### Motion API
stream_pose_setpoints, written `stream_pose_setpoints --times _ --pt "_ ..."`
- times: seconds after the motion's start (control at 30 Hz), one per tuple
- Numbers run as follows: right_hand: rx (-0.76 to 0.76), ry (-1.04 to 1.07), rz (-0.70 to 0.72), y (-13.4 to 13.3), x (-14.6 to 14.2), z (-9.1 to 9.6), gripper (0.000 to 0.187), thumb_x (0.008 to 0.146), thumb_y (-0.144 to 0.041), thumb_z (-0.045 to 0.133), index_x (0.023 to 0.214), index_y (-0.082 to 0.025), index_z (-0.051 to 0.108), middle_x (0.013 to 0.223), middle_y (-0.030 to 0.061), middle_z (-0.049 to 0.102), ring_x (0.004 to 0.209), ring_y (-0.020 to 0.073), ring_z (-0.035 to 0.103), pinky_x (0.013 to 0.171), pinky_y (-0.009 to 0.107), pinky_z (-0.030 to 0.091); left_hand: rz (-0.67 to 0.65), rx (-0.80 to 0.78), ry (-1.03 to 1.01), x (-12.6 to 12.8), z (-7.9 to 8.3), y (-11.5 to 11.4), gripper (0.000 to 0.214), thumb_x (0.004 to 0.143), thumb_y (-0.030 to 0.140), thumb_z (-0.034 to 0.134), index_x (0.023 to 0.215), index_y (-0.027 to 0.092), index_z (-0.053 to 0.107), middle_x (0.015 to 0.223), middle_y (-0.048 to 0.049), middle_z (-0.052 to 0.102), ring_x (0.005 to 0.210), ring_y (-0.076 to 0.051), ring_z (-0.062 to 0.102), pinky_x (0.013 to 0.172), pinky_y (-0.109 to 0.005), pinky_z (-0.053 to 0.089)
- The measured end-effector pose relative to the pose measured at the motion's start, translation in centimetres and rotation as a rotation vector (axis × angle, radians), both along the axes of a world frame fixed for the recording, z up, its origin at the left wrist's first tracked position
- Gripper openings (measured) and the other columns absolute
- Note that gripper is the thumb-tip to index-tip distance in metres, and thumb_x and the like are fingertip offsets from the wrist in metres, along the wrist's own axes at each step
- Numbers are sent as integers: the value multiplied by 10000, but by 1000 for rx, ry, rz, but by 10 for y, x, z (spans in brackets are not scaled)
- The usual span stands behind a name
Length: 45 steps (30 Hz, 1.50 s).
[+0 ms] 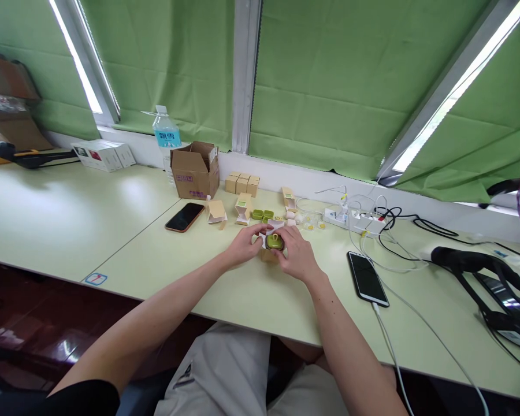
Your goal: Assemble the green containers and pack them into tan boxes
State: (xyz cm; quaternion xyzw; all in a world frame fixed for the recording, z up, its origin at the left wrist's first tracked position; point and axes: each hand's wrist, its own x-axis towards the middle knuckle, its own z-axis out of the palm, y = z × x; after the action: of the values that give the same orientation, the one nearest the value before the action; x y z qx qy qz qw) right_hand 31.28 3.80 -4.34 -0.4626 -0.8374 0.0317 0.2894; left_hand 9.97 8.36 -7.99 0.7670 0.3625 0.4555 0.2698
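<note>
My right hand (295, 254) grips a small, rounded green case (274, 241) with a pale loop-shaped mark on top, which looks like an earbud case. Under it is a small open cardboard box (268, 256), partly covered by my hands. The fingers of my left hand (243, 247) close on the box's side by its raised flaps. Just beyond lie more green case pieces (263, 214) and small pinkish-white parts (290, 216). Opened small boxes stand nearby, one upright box (243, 209) and one tipped box (217, 212). How far the case sits inside the box is hidden.
A black phone (185, 217) lies left, and a charging phone (368, 278) lies right. Behind stand a brown carton (195, 171), a water bottle (166, 137) and several closed little boxes (242, 184). A power strip (354, 219) trails loose cables; a black headset-like frame (485, 283) sits far right.
</note>
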Motion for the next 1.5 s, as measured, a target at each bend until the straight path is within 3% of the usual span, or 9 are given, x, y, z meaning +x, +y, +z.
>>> stream_pose_setpoints --times 0.17,0.37,0.83,1.03,1.23,1.5 --pt "6 3 44 -1 1 -1 411 918 -172 685 1313 -259 608 1290 123 727 1242 350 607 752 419 574 -12 5 -7 0 1 -1 497 886 158 528 1332 191 744 1291 -98 815 1174 -250 760 1094 -422 601" --pt "10 8 91 0 1 -1 369 932 -167 672 1288 -240 604 1278 133 679 1228 356 592 971 503 588 -9 -8 -9 0 4 -3 489 893 158 529 1329 184 749 1306 -107 815 1179 -255 762 1119 -441 596" --pt "-1 10 124 0 0 -3 325 964 -162 624 1278 -217 561 1286 147 624 1238 364 559 1046 547 556 -6 11 7 -1 2 0 494 889 148 539 1332 185 755 1293 -102 821 1193 -256 763 1117 -438 601" --pt "33 75 124 5 -2 -6 150 1080 -223 510 1202 -245 595 1206 122 674 1146 326 597 1001 502 550 1 28 10 -1 0 1 492 890 151 541 1327 196 762 1275 -92 823 1172 -249 762 1101 -425 605" --pt "90 57 20 11 -4 -15 203 1135 -240 391 1074 -258 584 1076 102 668 1032 294 610 783 400 536 -9 26 7 -1 0 1 496 889 142 538 1332 187 757 1302 -104 820 1191 -254 761 1112 -443 600" --pt "120 160 -53 9 -8 -18 181 1093 -255 490 1116 -271 669 1289 119 634 1106 273 661 632 349 524 -21 28 -15 -1 0 -1 470 909 162 548 1329 185 758 1278 -105 832 1199 -268 771 1120 -449 603"
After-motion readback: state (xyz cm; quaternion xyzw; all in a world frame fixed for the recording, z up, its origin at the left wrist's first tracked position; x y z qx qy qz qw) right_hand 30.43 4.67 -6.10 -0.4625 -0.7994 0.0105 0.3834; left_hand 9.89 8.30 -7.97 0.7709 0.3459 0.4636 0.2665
